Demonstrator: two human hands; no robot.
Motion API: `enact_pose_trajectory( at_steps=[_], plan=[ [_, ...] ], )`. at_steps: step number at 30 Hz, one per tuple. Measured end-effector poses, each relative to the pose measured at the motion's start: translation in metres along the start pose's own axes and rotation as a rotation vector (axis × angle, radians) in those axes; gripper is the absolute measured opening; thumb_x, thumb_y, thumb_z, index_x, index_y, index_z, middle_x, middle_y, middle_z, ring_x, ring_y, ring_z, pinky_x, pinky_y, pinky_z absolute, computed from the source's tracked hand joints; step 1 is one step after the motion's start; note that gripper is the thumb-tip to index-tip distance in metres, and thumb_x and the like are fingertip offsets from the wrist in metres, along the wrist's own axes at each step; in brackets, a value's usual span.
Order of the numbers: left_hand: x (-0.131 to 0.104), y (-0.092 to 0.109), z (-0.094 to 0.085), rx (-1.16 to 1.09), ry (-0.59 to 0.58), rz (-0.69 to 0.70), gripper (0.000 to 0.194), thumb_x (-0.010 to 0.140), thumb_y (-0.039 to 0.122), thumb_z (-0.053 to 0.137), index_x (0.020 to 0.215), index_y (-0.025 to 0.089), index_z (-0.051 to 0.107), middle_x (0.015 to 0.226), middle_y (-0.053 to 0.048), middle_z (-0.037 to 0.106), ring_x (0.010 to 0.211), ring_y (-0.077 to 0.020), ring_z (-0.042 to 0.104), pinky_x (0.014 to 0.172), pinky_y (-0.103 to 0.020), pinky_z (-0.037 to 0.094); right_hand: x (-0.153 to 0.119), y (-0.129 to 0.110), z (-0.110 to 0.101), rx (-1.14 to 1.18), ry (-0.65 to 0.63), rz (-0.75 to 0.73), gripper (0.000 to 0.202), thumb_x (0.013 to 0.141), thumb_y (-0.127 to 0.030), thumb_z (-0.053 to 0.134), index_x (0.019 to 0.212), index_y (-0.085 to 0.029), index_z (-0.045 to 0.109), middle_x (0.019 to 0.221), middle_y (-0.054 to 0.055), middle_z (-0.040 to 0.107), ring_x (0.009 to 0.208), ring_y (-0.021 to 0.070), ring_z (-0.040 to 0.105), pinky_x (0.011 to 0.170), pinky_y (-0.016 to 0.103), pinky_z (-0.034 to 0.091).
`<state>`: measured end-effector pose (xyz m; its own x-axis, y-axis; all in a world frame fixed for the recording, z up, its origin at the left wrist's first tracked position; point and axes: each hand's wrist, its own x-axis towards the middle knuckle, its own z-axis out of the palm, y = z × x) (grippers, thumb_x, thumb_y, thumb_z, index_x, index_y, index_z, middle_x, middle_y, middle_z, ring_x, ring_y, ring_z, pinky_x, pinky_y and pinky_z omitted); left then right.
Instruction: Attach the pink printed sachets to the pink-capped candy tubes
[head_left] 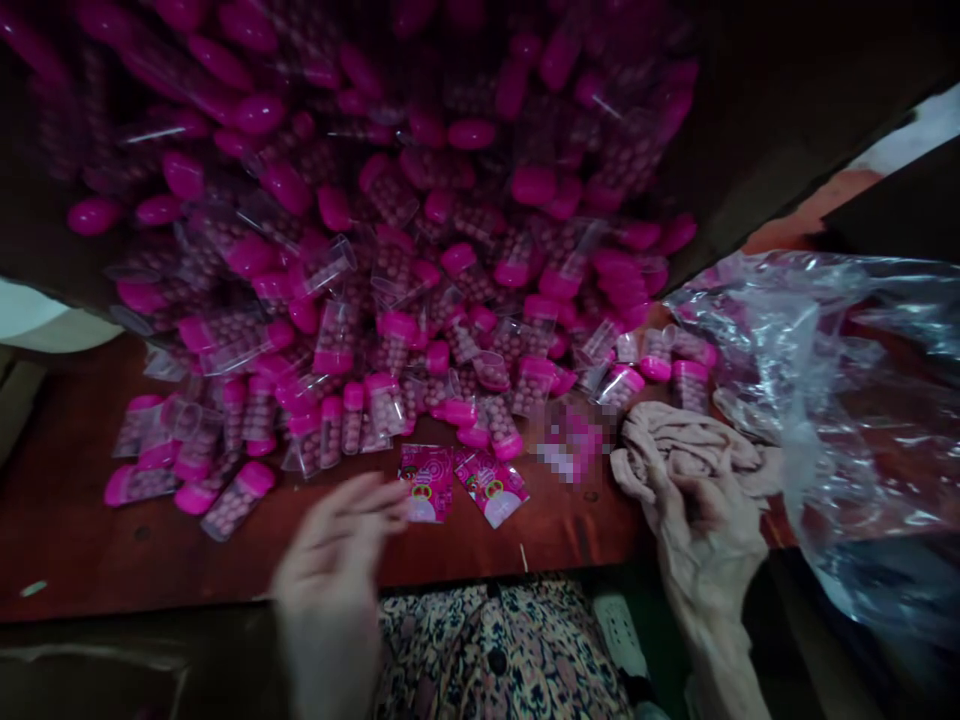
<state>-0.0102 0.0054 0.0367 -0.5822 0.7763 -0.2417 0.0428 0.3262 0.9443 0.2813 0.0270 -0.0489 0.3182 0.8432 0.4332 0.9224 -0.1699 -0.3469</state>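
Note:
My left hand (334, 555), blurred by motion, is over the front of the table with its fingers stretched loosely toward the right. No object shows in it. Its fingertips are beside the left one of two small printed pink cards, the left card (431, 483) and the right card (493, 487). My right hand (709, 530) has its fingers curled on a crumpled beige cloth (686, 450) at the right of the table. Small clear containers with pink caps, filled with pink beads, lie behind both hands; one container (238, 500) is near the front left.
A large heap of the same capped containers (390, 270) rises at the back between dark walls. Clear plastic bags (847, 400) spread over the right side. A pixelated pink patch (574, 440) lies by the cloth. The reddish-brown table (150, 570) ends just before my patterned clothing (495, 650).

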Motion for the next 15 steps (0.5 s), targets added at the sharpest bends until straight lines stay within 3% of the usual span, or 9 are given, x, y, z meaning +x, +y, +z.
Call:
enact_pose_trajectory(
  at_steps=[2,4,5,7,9,12,15],
  plan=[
    [-0.016,-0.003,0.046,-0.011,-0.404,-0.002,0.017,0.072,0.027,0.065,0.087,0.021,0.07,0.079,-0.006,0.072,0.068,-0.0187,0.065,0.063,-0.03,0.053,0.002,-0.003,0.0,0.021,-0.019,0.042,0.044,0.085,-0.053,0.042,0.066,-0.016,0.058,0.068,0.008,0.054,0.072,0.0228,0.052,0.067,0.036,0.043],
    [-0.031,-0.005,0.089,0.063,-0.699,0.158,0.018,0.076,0.026,0.062,0.091,0.021,0.07,0.081,-0.008,0.07,0.068,-0.0198,0.064,0.062,-0.03,0.051,0.002,-0.006,-0.002,0.078,-0.058,0.119,0.045,0.083,-0.056,0.043,0.065,-0.017,0.056,0.066,0.006,0.053,0.068,0.0214,0.051,0.064,0.035,0.043],
    [-0.038,-0.006,0.108,0.114,-0.781,0.284,0.022,0.078,0.025,0.06,0.097,0.02,0.069,0.08,-0.009,0.07,0.068,-0.0207,0.063,0.063,-0.032,0.051,0.001,-0.007,-0.003,0.127,-0.081,0.171,0.044,0.082,-0.057,0.044,0.065,-0.018,0.056,0.065,0.006,0.053,0.067,0.0209,0.051,0.064,0.035,0.043],
    [-0.047,-0.009,0.141,0.237,-0.867,0.537,0.034,0.079,0.016,0.054,0.113,0.015,0.062,0.093,-0.016,0.068,0.074,-0.025,0.064,0.066,-0.035,0.051,-0.002,-0.008,-0.005,0.262,-0.107,0.284,0.043,0.081,-0.056,0.046,0.069,-0.017,0.059,0.069,0.006,0.056,0.069,0.0212,0.053,0.067,0.036,0.044],
    [-0.052,-0.013,0.168,0.441,-0.893,0.782,0.042,0.074,0.005,0.052,0.117,0.006,0.057,0.099,-0.023,0.065,0.071,-0.0281,0.066,0.057,-0.034,0.05,-0.005,-0.006,-0.006,0.392,-0.109,0.356,0.041,0.079,-0.055,0.048,0.077,-0.016,0.062,0.077,0.008,0.061,0.075,0.0225,0.056,0.073,0.039,0.045],
    [-0.056,-0.019,0.193,0.59,-0.882,0.848,0.031,0.074,0.002,0.045,0.1,0.001,0.062,0.097,-0.023,0.065,0.067,-0.0269,0.067,0.05,-0.03,0.045,-0.005,-0.002,-0.006,0.472,-0.116,0.36,0.039,0.079,-0.052,0.05,0.081,-0.016,0.063,0.083,0.01,0.063,0.079,0.0234,0.058,0.078,0.042,0.046],
    [-0.058,-0.02,0.197,0.599,-0.864,0.787,0.031,0.079,0.004,0.034,0.09,0.004,0.062,0.098,-0.017,0.066,0.074,-0.0248,0.066,0.056,-0.032,0.045,0.001,-0.001,-0.005,0.462,-0.119,0.33,0.039,0.077,-0.054,0.052,0.074,-0.017,0.062,0.075,0.009,0.063,0.071,0.0221,0.058,0.073,0.04,0.048]
  ],
)
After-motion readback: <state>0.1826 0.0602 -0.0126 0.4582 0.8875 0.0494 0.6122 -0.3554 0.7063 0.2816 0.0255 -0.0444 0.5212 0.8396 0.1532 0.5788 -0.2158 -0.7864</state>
